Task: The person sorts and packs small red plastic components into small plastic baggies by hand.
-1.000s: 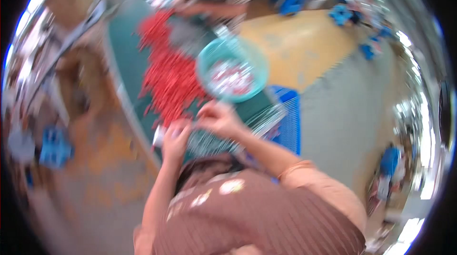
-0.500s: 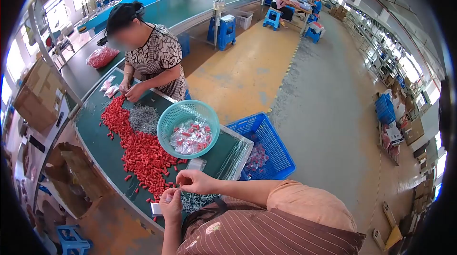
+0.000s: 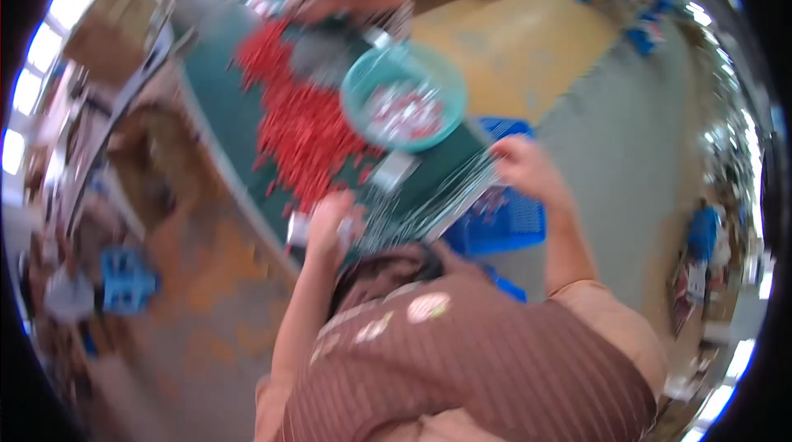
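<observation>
My left hand (image 3: 332, 223) is over the near left part of the green table (image 3: 450, 157), its fingers curled and smeared by motion. Something pale shows at its fingers, too blurred to name. Beside it is a small white block-like thing (image 3: 298, 230). Raised above the table's right edge, my right hand (image 3: 528, 168) has its fingers bent together; whatever they hold is hidden. Between my hands lie thin grey screws or nails (image 3: 379, 215) and a clear packet (image 3: 393, 171). Farther off are a heap of red plugs (image 3: 309, 141) and a turquoise basket (image 3: 351, 104) of small filled bags (image 3: 404, 110).
A blue crate (image 3: 524, 223) stands below the table's right edge, with small bags inside. Across the table, a co-worker's arm (image 3: 355, 6) reaches over a grey pile (image 3: 322, 58). A blue stool (image 3: 126, 281) and an open carton (image 3: 157, 165) are at the left.
My hands, together over the grey pieces before, are now far apart. The right moved right, towards the table edge. My view has tilted down and is blurred.
</observation>
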The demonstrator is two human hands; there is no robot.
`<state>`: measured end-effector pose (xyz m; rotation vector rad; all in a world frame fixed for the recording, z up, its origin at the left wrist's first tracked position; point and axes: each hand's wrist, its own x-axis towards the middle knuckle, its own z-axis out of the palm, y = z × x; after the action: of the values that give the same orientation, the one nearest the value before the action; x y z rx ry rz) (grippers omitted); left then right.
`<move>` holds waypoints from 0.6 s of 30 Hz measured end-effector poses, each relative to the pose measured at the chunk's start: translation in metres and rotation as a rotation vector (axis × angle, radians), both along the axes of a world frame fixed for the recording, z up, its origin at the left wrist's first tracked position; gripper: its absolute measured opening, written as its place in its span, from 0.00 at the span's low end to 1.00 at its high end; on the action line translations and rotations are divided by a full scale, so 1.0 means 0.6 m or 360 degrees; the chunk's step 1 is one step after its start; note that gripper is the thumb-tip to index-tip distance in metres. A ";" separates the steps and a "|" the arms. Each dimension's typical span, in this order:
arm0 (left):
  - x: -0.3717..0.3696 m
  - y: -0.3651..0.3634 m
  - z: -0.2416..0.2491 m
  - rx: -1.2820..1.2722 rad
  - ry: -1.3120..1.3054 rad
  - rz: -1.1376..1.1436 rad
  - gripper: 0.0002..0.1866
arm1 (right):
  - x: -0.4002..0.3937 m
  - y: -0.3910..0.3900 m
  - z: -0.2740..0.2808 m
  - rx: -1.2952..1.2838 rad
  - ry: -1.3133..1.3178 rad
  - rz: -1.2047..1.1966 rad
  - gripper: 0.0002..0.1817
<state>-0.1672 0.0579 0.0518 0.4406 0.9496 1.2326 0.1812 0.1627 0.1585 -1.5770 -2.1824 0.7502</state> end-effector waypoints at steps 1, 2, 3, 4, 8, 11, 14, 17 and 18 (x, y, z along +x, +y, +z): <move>0.013 -0.003 0.013 -0.0079 0.0115 0.0143 0.14 | -0.005 -0.004 -0.002 -0.0114 0.0189 -0.0019 0.12; 0.013 -0.002 0.013 -0.0095 0.0032 0.0095 0.14 | -0.018 -0.004 -0.013 -0.0203 0.0364 -0.0064 0.10; 0.014 0.001 0.007 -0.0061 -0.0141 0.0070 0.13 | -0.046 -0.009 -0.029 -0.0259 0.0452 0.0023 0.10; 0.018 0.005 0.012 -0.0105 -0.0169 0.0045 0.15 | -0.072 -0.014 -0.037 -0.0283 0.0537 0.0089 0.10; 0.020 -0.010 0.041 -0.0058 -0.0174 -0.0018 0.22 | -0.192 -0.058 -0.053 -0.0284 0.0674 0.0453 0.09; 0.020 -0.016 0.046 0.0024 -0.0166 -0.0047 0.22 | -0.263 -0.073 -0.073 -0.0264 0.0697 0.0561 0.14; 0.024 -0.019 0.036 0.0095 -0.0213 -0.0035 0.22 | -0.305 -0.077 -0.090 -0.0189 0.0604 0.0612 0.13; 0.022 -0.023 0.040 0.0099 -0.0208 0.0018 0.21 | -0.316 -0.073 -0.115 -0.0267 0.0640 0.0576 0.11; 0.022 -0.023 0.041 0.0098 -0.0202 0.0039 0.20 | -0.315 -0.071 -0.123 -0.0304 0.0735 0.0537 0.11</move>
<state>-0.1543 0.0441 0.0764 0.3957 0.8128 1.2991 -0.0080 0.1200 0.0845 -0.9807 -2.0841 1.3112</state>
